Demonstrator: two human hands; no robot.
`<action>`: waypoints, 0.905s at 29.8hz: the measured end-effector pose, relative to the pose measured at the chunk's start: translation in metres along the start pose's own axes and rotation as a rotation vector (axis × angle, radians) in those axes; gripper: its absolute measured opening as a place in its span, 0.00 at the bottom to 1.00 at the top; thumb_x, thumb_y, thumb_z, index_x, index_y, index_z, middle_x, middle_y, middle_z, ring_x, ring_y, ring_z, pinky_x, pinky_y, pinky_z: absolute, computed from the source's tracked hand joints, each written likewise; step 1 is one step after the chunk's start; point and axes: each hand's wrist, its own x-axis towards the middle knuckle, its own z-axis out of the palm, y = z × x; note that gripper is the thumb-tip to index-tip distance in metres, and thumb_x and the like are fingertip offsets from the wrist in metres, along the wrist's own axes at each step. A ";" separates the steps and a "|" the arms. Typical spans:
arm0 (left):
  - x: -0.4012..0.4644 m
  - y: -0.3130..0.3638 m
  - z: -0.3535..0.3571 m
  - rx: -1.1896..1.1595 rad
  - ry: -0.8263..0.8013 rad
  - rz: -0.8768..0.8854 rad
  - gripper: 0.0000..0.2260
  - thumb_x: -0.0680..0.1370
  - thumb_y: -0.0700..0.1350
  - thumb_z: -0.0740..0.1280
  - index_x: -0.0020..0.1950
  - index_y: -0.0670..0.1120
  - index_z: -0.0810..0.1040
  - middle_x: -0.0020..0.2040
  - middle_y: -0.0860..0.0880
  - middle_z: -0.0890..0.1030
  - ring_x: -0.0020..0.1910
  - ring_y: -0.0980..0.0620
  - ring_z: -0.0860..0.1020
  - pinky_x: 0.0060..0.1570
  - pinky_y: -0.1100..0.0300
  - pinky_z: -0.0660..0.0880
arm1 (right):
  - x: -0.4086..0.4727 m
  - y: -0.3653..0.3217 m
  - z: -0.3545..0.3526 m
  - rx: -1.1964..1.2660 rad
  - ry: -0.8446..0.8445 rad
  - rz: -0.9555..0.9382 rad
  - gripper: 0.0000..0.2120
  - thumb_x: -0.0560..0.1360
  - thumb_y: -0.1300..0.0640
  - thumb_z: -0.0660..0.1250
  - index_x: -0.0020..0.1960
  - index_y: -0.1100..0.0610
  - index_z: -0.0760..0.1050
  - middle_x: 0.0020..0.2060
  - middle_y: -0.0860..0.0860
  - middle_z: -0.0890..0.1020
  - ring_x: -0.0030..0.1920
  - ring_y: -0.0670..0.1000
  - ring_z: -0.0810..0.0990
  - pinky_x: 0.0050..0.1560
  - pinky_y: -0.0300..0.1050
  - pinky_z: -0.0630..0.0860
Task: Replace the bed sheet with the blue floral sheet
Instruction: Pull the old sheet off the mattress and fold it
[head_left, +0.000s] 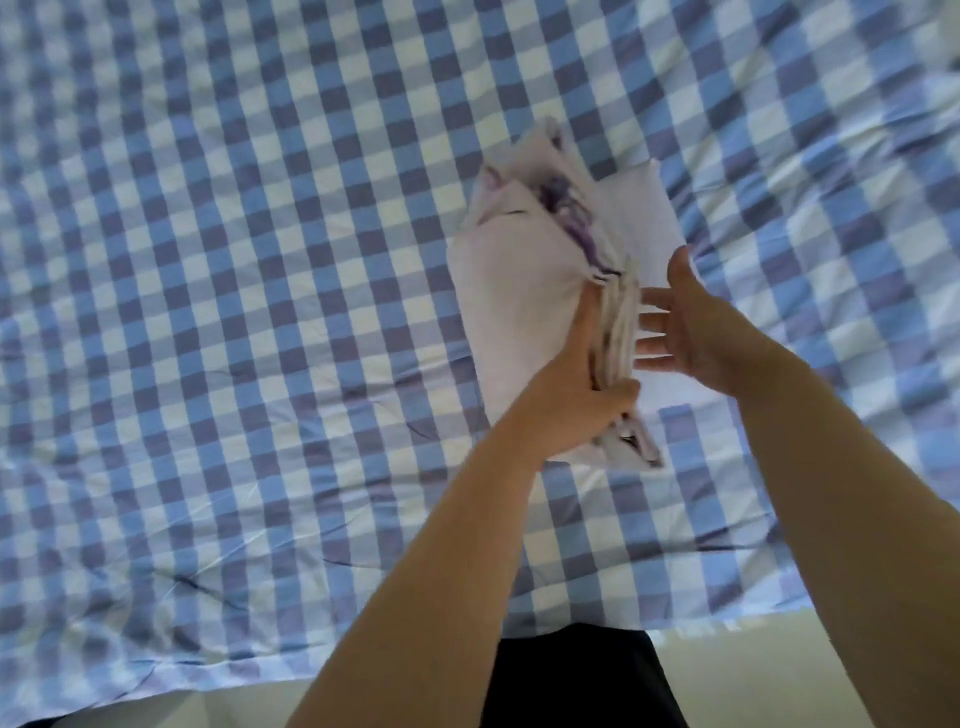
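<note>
Gripping the folded sheet edge, left hand; right hand spread beside.

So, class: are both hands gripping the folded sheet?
No: only the left hand grips the folded sheet; the right hand is open beside it.

Left hand grips folded floral sheet at its stacked edges, thumb on right side of layers, fingers spread against pale left face. Sheet bundle mostly white, purple-blue print showing in folds above hand; corner pokes out below hand. Right hand just right of bundle, fingers straight, spread, pointing left toward layers; contact unclear. Checked blue-and-white bed sheet spread beneath both hands, wrinkled. Dark clothing below forearms.
</note>
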 end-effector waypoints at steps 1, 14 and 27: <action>0.011 0.005 0.025 0.003 -0.035 0.009 0.42 0.78 0.45 0.66 0.76 0.62 0.36 0.71 0.45 0.69 0.63 0.48 0.74 0.56 0.55 0.75 | -0.001 -0.002 -0.012 0.020 0.013 0.006 0.31 0.71 0.27 0.53 0.58 0.49 0.77 0.51 0.49 0.84 0.49 0.49 0.84 0.51 0.46 0.78; 0.050 -0.091 0.036 0.745 0.610 0.020 0.29 0.80 0.63 0.48 0.77 0.59 0.41 0.79 0.52 0.42 0.77 0.46 0.43 0.73 0.40 0.44 | 0.040 0.005 -0.021 -0.567 0.461 -0.350 0.21 0.76 0.39 0.60 0.63 0.49 0.71 0.53 0.52 0.81 0.54 0.56 0.77 0.53 0.51 0.75; 0.079 -0.116 0.063 1.011 0.300 -0.125 0.34 0.79 0.63 0.48 0.73 0.56 0.27 0.75 0.51 0.28 0.74 0.41 0.31 0.71 0.33 0.40 | 0.082 0.019 -0.009 -0.864 0.932 -0.644 0.19 0.76 0.55 0.62 0.66 0.57 0.69 0.61 0.57 0.74 0.62 0.60 0.72 0.62 0.56 0.67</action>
